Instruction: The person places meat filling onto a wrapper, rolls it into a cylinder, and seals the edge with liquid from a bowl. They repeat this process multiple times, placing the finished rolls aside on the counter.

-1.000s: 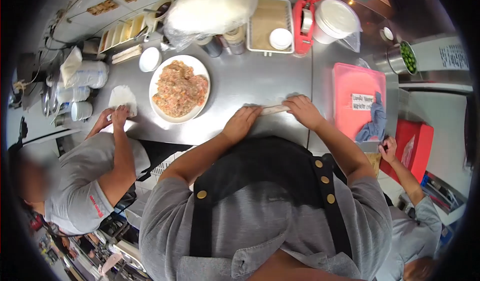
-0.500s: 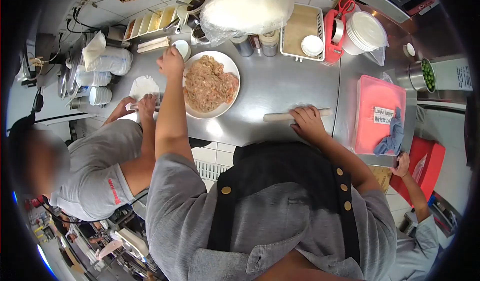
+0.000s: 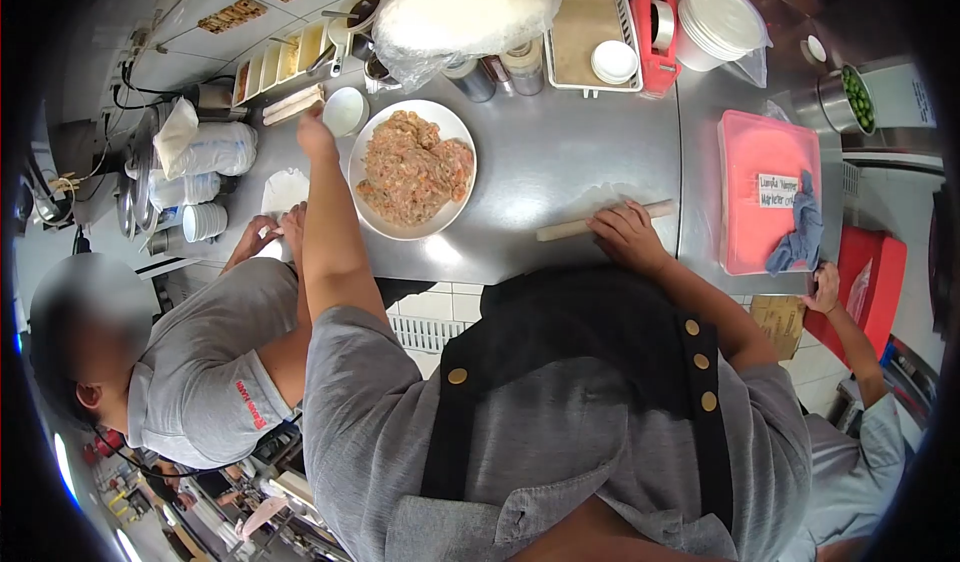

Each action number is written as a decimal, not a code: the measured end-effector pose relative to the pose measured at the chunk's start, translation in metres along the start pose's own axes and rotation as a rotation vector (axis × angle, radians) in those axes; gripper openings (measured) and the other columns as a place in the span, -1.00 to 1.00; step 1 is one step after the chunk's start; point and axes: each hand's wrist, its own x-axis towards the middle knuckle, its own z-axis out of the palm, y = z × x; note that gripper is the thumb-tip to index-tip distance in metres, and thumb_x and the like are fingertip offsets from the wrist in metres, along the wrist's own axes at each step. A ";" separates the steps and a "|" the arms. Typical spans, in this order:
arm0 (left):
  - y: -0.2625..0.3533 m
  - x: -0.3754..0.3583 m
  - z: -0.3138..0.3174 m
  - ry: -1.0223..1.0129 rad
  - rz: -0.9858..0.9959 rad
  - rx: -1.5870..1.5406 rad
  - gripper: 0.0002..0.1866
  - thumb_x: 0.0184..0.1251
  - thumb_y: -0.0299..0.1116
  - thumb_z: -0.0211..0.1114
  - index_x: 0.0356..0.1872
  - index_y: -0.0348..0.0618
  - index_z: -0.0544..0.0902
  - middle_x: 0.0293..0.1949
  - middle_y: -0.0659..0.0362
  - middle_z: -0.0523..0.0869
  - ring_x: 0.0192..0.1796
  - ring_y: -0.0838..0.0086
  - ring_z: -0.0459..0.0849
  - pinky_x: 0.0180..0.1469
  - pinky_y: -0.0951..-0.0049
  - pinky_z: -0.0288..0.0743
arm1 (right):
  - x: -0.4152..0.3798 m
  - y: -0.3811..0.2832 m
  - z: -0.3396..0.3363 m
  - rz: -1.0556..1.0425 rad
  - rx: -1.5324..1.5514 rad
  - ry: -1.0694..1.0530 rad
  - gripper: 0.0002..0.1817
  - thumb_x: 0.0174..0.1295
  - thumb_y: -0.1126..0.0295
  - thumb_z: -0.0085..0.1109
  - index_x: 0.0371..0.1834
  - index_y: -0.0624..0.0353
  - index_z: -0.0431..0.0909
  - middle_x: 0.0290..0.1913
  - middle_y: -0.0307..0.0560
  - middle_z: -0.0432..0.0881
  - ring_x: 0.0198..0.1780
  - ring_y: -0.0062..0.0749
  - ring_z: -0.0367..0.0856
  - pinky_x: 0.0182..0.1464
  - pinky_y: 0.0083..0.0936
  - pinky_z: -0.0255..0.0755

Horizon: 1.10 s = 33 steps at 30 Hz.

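Note:
My right hand lies over a long pale uncooked spring roll on the steel counter, its fingers laid flat across the middle. Thin wrapper shows just beyond that roll. My left hand is stretched out to the far left, at the near ends of finished rolls and beside a small white bowl. Its fingers are mostly hidden behind the back of the hand. Between my arms stands a large white bowl heaped with raw minced filling.
A co-worker's hands work at a pale wrapper on the left. Behind are a plastic bag, jars and a white basket. A pink lidded box with a blue cloth stands right, near another person's hand.
My left hand has moved from beside the small bowl leftward to the finished rolls. My right hand stays on the roll. The whole view has shifted slightly.

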 end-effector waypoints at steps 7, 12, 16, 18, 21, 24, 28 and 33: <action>0.037 -0.018 -0.024 0.170 -0.689 -1.366 -0.50 0.60 -0.14 -0.29 -0.03 -0.07 0.69 -0.20 0.14 0.78 -0.17 0.39 0.67 -0.08 0.24 0.59 | -0.006 0.005 0.007 -0.049 0.071 0.032 -0.49 0.28 0.38 0.30 0.34 -0.08 0.59 0.21 -0.25 0.62 0.28 -0.28 0.58 0.33 -0.22 0.45; 0.115 -0.128 0.008 -0.767 -0.537 -1.405 -0.58 0.55 -0.18 -0.13 -0.21 -0.24 0.65 -0.26 0.03 0.78 -0.23 0.25 0.71 -0.06 0.24 0.62 | -0.012 0.011 0.003 -0.057 0.145 -0.024 -0.52 0.26 0.40 0.22 0.29 -0.04 0.62 0.25 -0.23 0.63 0.27 -0.25 0.59 0.32 -0.20 0.46; 0.144 -0.263 0.097 -1.038 -0.242 -0.851 -0.56 0.56 -0.22 -0.10 -0.15 -0.36 0.69 -0.16 0.01 0.80 -0.06 0.24 0.72 0.13 0.24 0.57 | -0.014 0.011 0.004 -0.113 0.156 -0.007 -0.53 0.26 0.42 0.19 0.28 -0.05 0.62 0.23 -0.27 0.64 0.25 -0.28 0.60 0.28 -0.23 0.49; 0.144 -0.316 0.128 -1.287 -0.174 -0.672 -0.49 0.57 -0.19 -0.13 -0.08 -0.34 0.76 -0.07 0.03 0.81 0.01 0.32 0.72 0.24 0.28 0.50 | -0.014 0.010 0.004 -0.106 0.135 -0.002 -0.53 0.27 0.40 0.18 0.28 -0.07 0.63 0.22 -0.31 0.65 0.23 -0.30 0.61 0.27 -0.25 0.50; 0.139 -0.352 0.162 -1.375 0.417 -0.245 -0.54 0.58 -0.18 -0.08 0.11 -0.20 0.74 0.09 0.03 0.78 0.23 0.18 0.65 0.40 0.21 0.40 | -0.015 0.010 0.007 -0.100 0.108 0.004 -0.54 0.28 0.38 0.15 0.27 -0.09 0.62 0.22 -0.34 0.64 0.23 -0.32 0.61 0.27 -0.26 0.50; 0.132 -0.362 0.150 -1.242 0.977 -0.008 -0.59 0.49 -0.31 0.05 0.23 -0.07 0.70 0.24 0.09 0.71 0.33 0.11 0.57 0.46 0.13 0.36 | -0.017 0.009 0.006 -0.100 0.108 0.003 -0.56 0.29 0.36 0.13 0.26 -0.10 0.62 0.21 -0.35 0.64 0.22 -0.33 0.61 0.28 -0.28 0.50; 0.110 -0.337 0.109 -1.158 1.490 0.250 -0.36 0.28 -0.42 0.25 0.46 0.08 0.57 0.54 0.34 0.48 0.52 0.20 0.41 0.60 0.03 0.22 | -0.015 0.011 0.007 -0.131 0.045 0.056 -0.58 0.26 0.33 0.15 0.22 -0.10 0.62 0.18 -0.36 0.64 0.22 -0.38 0.61 0.28 -0.32 0.49; 0.128 -0.323 0.122 -1.255 1.607 0.496 -0.28 0.35 -0.30 0.26 0.59 0.24 0.41 0.66 0.48 0.28 0.73 0.29 0.07 0.73 -0.07 -0.11 | -0.012 0.007 0.005 -0.117 0.071 0.075 -0.61 0.22 0.33 0.19 0.15 -0.10 0.66 0.15 -0.37 0.64 0.21 -0.41 0.61 0.26 -0.33 0.51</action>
